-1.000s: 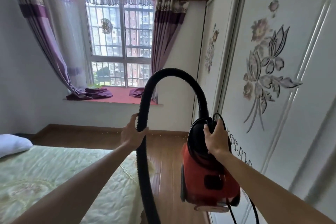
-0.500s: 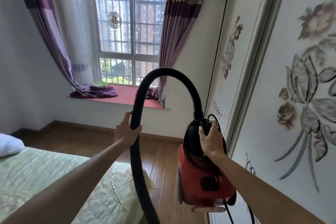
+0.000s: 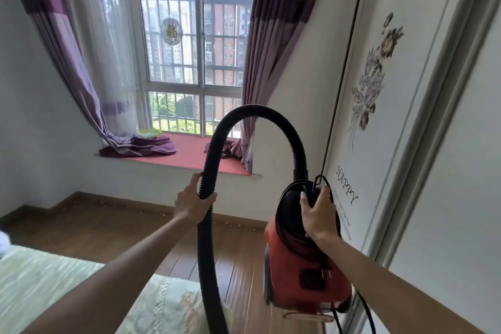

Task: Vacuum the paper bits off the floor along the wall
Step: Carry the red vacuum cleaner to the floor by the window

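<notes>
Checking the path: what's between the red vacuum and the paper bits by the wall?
Head view: just bare wooden floor between the vacuum and the paper bits.

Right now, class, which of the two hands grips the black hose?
The left hand, curled round the hose; the right hand holds the red vacuum body by its top.

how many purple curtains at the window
2. One purple fabric curtain hangs left of the window, its end on the red sill; the other purple curtain hangs right of it. None seems hidden.
</notes>
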Tool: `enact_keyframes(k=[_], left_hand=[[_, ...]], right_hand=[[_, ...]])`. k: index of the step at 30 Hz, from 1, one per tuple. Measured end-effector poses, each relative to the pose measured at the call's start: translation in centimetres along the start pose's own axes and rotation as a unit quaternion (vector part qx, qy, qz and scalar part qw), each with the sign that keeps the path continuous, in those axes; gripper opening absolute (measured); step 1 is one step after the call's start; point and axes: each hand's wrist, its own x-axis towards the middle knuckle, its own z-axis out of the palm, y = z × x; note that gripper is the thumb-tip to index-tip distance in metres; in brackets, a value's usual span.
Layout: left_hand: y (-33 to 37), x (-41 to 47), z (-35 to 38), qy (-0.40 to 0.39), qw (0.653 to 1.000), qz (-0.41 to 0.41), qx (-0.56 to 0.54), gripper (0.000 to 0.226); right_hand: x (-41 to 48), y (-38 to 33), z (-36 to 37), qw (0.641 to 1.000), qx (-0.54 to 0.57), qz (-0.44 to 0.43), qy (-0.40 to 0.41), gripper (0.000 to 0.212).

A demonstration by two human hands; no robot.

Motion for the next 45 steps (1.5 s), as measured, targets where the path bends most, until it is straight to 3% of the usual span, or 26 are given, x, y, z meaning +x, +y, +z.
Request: enact_keyframes(k=[12, 32, 45], left_hand=[[-2.1, 20.7, 8.4, -0.008, 1.0, 0.001, 0.007, 0.057], [-3.6, 41.5, 20.9, 0.055, 0.994, -0.092, 0.018, 0.059], [-6.6, 50.0, 21.0, 0.103, 0.982, -0.157, 0.026, 0.058]], right_hand=[[17.3, 2.2, 9.4, 1.0, -0.001, 0.007, -0.003, 0.029], [43.9, 7.7, 21.4, 0.993, 0.003, -0.05, -0.104, 0.031], [55.2, 7.4, 32.1, 0.978, 0.013, -0.124, -0.168, 0.028]])
